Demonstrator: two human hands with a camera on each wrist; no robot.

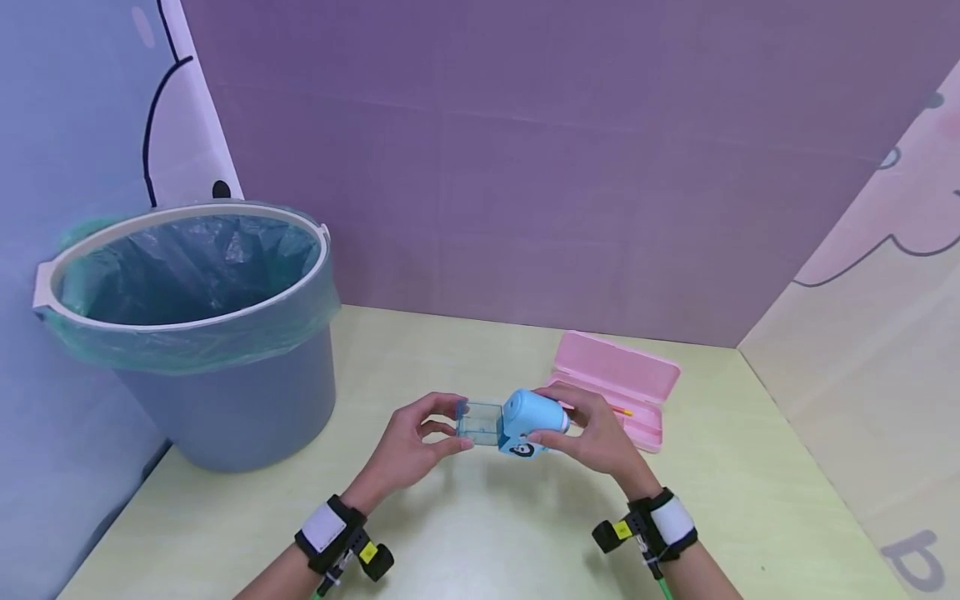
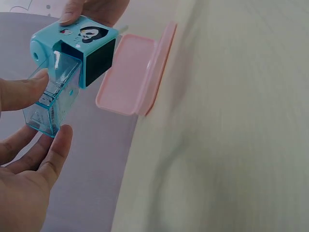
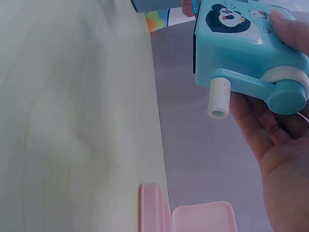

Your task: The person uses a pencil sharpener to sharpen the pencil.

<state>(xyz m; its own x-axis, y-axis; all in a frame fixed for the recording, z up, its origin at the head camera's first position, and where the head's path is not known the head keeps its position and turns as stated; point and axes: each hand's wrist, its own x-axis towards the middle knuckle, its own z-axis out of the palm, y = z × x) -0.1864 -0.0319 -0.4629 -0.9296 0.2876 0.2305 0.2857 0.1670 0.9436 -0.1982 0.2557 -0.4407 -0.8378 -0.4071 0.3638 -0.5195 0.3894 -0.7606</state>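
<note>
A light-blue crank pencil sharpener (image 1: 531, 414) with a panda picture is held above the table in my right hand (image 1: 596, 433), thumb on one side and fingers on the other. Its crank with a white knob (image 3: 219, 99) shows in the right wrist view. My left hand (image 1: 412, 442) pinches the clear blue shavings drawer (image 1: 480, 423) between thumb and fingers. In the left wrist view the drawer (image 2: 55, 99) sits mostly outside the sharpener body (image 2: 77, 48), its inner end at the dark opening.
An open pink pencil case (image 1: 615, 375) lies behind my right hand, with a yellow-orange pencil (image 1: 622, 411) in it. At the left stands a large grey-blue bin (image 1: 240, 408) lined with a green bag (image 1: 187, 354). A purple wall (image 1: 525, 167) borders the table's (image 1: 480, 533) far edge.
</note>
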